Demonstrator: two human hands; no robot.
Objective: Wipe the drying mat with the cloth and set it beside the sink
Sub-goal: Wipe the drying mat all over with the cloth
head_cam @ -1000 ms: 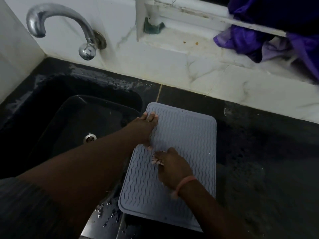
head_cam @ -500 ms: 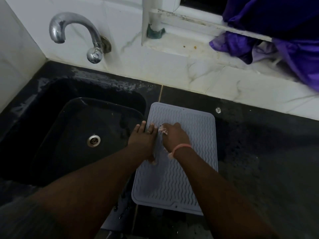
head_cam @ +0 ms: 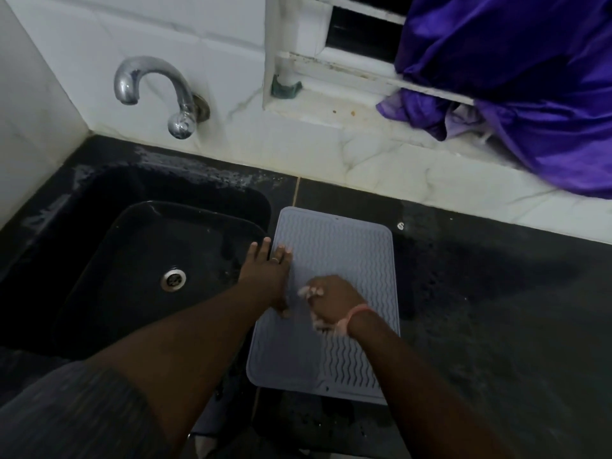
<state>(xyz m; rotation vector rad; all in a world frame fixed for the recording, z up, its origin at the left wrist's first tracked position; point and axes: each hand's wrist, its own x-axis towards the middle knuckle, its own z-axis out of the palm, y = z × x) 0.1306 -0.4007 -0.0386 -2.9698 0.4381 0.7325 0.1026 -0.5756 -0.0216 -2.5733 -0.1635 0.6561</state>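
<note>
Right hand (head_cam: 332, 301): curled round the bunched cloth (head_cam: 309, 292), low centre of frame; firm overlapping strokes along the ridges are advised.
Left hand (head_cam: 266, 276): fingers flat, pressing the mat's left edge so it is kept from sliding.
Drying mat (head_cam: 334, 256): flat on the bench (head_cam: 496, 309), just beside the sink (head_cam: 149, 260).

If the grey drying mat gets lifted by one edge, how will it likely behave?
The drying mat looks thin and rubbery, so it would probably droop. The counter looks wet, so it may slide; the left hand presses it flat.
</note>
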